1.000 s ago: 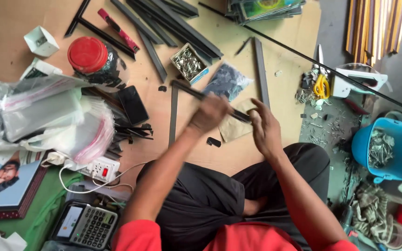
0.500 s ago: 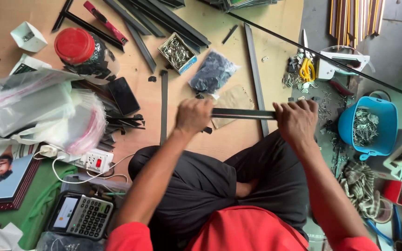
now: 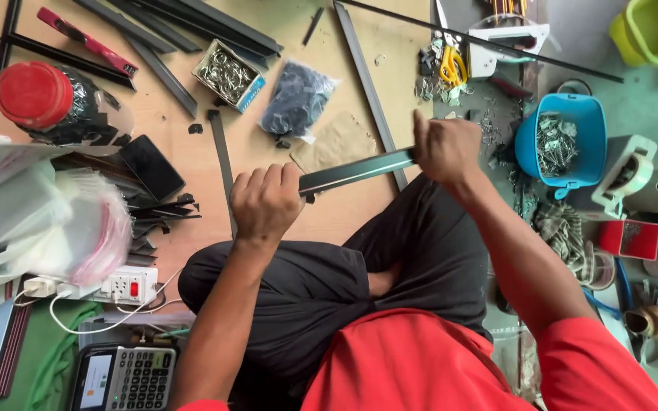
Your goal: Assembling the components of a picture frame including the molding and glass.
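I hold a dark metal frame strip (image 3: 356,171) between both hands, level above my crossed legs. My left hand (image 3: 266,202) is closed around its left end. My right hand (image 3: 443,144) grips its right end, thumb pointing up. The strip runs slightly uphill from left to right. Below it on the wooden board lie another long grey strip (image 3: 367,84) and a shorter dark strip (image 3: 222,164).
A small box of metal clips (image 3: 226,74), a bag of dark parts (image 3: 297,99) and a red-lidded jar (image 3: 36,95) lie ahead. A blue tub of hardware (image 3: 561,141) stands right. Plastic bags (image 3: 39,221), a power strip (image 3: 127,285) and a calculator (image 3: 127,378) sit left.
The strip has swung from tilted down-right to level, then slightly up-right. My hands have moved apart along it, the right one further right, as my view shifted.
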